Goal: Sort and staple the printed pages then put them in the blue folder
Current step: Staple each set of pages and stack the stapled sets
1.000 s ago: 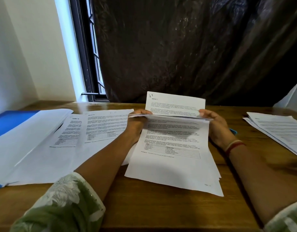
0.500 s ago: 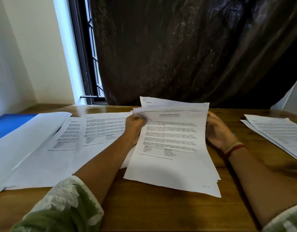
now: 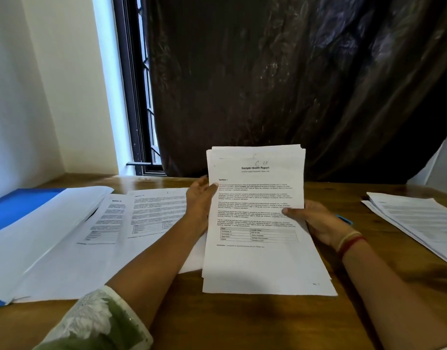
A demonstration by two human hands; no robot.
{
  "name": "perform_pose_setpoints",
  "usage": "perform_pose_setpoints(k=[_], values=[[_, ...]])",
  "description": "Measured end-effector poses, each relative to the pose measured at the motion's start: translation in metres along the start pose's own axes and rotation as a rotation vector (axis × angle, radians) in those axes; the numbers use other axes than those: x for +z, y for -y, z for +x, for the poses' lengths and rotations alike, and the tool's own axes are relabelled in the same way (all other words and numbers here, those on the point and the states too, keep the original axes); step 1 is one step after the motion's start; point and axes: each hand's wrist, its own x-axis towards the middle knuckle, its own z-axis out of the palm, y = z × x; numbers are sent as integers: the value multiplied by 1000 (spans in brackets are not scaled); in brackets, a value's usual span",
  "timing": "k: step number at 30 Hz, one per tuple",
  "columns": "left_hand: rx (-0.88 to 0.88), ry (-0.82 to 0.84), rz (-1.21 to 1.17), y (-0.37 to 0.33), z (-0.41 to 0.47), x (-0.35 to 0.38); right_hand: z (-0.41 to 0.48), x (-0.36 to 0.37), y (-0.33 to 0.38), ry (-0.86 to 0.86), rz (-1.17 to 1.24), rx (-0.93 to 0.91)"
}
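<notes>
Head view, read left to right. The blue folder [image 3: 20, 203] lies open at the far left edge of the table [image 3: 242, 324], largely covered by blank white sheets. Just beside it, loose pages [image 3: 146, 213] are spread flat and overlapping.

At centre, the stack of pages [image 3: 257, 218] is tipped up towards the camera with its lower edge on the table. The top sheet is headed "Sample Health Report". The upper edges are uneven, so the sheets are not squared.

The left hand [image 3: 201, 198] grips the stack's left edge, thumb on the printed face and fingers behind. The right hand [image 3: 315, 221] grips the right edge the same way, thumb across the front.

A small blue object [image 3: 344, 219] shows behind the right hand; what it is cannot be told. A further pile of pages [image 3: 414, 223] lies well apart at the far right.

Assessment: sorting is in hand and the stack is being gathered or checked. No staple is visible and nothing is filed. The next move calls for knocking the edges level on the table, then finding a stapler, since none is clearly in view, and fixing one corner.
</notes>
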Motion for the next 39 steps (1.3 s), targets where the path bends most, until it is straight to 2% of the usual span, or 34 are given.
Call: perform_pose_setpoints(k=[2,5,8,11,13,17,20,22,25,29,32,36,39], values=[[-86,100,-17,-5,-5,2,-1,6,4,-82,77,-82],[-133,244,147,-12,-6,2,-4,14,10,-145,97,-245],[-54,177,194,-26,-10,9,-5,16,21,-191,42,-366],[184,26,379,-42,-18,25,-5,19,35,-302,-397,-522],[405,-19,435,-51,-31,38,-10,26,38,-335,-552,-625],[792,21,428,-72,-62,60,-31,42,50,-450,-481,-899],[828,72,411,-77,-71,68,-43,50,60,-552,-507,-1030],[783,83,453,-72,-68,69,-43,53,58,-582,-575,-1028],[684,59,520,-59,-52,63,-35,52,50,-566,-593,-915],[445,57,612,-35,-31,52,-27,42,42,-539,-394,-661],[401,21,637,-26,-27,52,-21,34,41,-597,-260,-537],[464,-13,589,-33,-29,63,-22,30,47,-668,-128,-612],[502,-9,530,-41,-34,72,-23,30,50,-652,-91,-673]])
